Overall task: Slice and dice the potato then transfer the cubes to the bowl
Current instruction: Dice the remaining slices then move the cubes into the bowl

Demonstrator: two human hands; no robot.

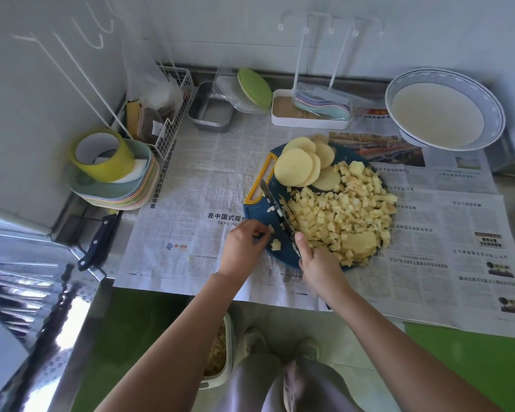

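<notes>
Dicing is the step in hand, as I judge it. My right grip [312,263] is closed round the handle of the knife [275,208], with the thumb on top and the blade running away from me across the blue cutting board [281,257]. My left grip [241,248] curls its fingertips onto a small potato piece [269,228] at the board's near left edge, just beside the blade. A few loose bits [275,244] lie next to it.

The rest of the potato is all on the board. The round slices [298,168] overlap at the far left and are not yet cut down. A big heap of cubes [339,215] fills the right half, with one larger flat chunk [359,242] at its near side. The blue-rimmed bowl [494,105] stands well apart at the far right of the counter, on the newspaper [191,179].

I expect the raw potato to be firm, wet with starch and slick. Small bits will likely skid or cling to the blade, so I'd pin them from above with my fingertips tucked back. The slices look stiff enough to lift by their edges as a stack. The cubes are light and loose, so I'd scoop them or carry the board by its yellow handle.
</notes>
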